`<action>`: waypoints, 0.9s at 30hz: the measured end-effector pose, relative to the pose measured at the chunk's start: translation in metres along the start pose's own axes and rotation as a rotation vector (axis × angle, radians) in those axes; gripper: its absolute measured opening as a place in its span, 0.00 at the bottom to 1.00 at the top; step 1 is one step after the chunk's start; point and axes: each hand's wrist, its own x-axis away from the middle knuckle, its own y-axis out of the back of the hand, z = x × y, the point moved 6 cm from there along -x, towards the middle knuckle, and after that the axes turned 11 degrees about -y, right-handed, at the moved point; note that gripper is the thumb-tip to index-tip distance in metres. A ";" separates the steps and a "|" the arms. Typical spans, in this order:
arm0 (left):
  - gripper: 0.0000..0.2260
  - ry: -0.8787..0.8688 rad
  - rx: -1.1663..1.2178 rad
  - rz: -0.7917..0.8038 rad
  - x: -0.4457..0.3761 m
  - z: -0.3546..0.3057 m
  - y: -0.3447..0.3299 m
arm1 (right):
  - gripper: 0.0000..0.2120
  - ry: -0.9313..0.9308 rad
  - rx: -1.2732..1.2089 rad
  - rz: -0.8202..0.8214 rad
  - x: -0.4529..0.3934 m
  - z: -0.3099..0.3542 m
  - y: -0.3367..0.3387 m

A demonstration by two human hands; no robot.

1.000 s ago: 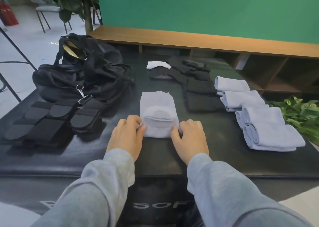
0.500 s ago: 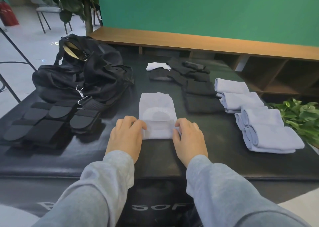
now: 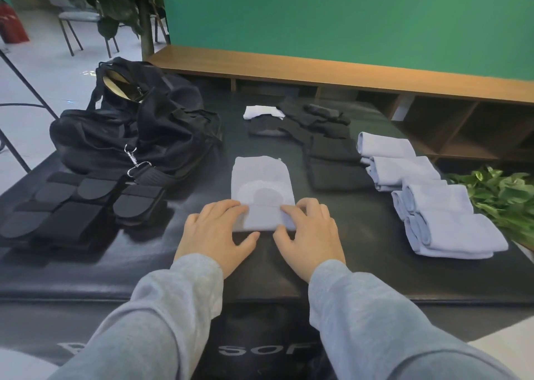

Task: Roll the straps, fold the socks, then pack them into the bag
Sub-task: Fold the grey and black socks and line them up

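Pale blue sock (image 3: 261, 191) — laid flat at the centre of the black padded worktop (image 3: 361, 252), its near end turned up into a fold. Left hand (image 3: 215, 232) is rested on the left side of that fold, fingers only loosely bent and pressed on the cloth, thumb spread on the worktop; right hand (image 3: 312, 235) is set likewise on the right side, its fingertips covering the corner of the fold. Nothing is seen to be pinched or gripped by either hand, though the fingertips are partly hidden by the cloth edge. Both forearms are covered by grey sleeves (image 3: 375, 322), cut off at the lower edge. Black bag (image 3: 138, 131) is placed at the far left, slumped, with a metal clip (image 3: 134, 161) hung at its front; its opening is hard to make out. Rolled black straps (image 3: 75, 206) are ranged in front of the bag, near the left edge. Folded pale blue socks (image 3: 430, 200) are lined up on the right in an overlapping row. Dark socks (image 3: 318, 137) are heaped behind the centre — single items cannot be told apart — with one white sock (image 3: 261, 111) at their left. Green leaves (image 3: 502, 197) are partly seen beyond the right edge. Lettering on the worktop's front face is blocked by the sleeves.
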 end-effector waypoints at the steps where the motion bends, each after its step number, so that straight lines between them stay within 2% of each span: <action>1: 0.23 0.000 -0.008 0.002 0.000 0.000 -0.001 | 0.20 0.010 0.005 0.011 0.000 0.001 0.000; 8: 0.20 0.006 -0.017 -0.012 0.000 0.001 -0.001 | 0.24 0.043 -0.011 0.081 -0.001 0.002 -0.004; 12: 0.20 0.013 0.004 -0.025 -0.001 0.003 -0.003 | 0.21 0.037 -0.068 0.067 -0.002 0.001 -0.002; 19: 0.12 0.019 0.070 -0.117 0.001 0.004 0.003 | 0.13 0.047 -0.133 0.070 0.000 0.001 0.001; 23: 0.09 0.029 0.081 -0.118 0.002 0.004 0.005 | 0.06 0.005 -0.202 0.081 0.001 -0.001 0.004; 27: 0.08 0.051 0.149 -0.147 0.004 0.000 0.011 | 0.04 -0.051 -0.262 0.080 0.002 -0.004 0.005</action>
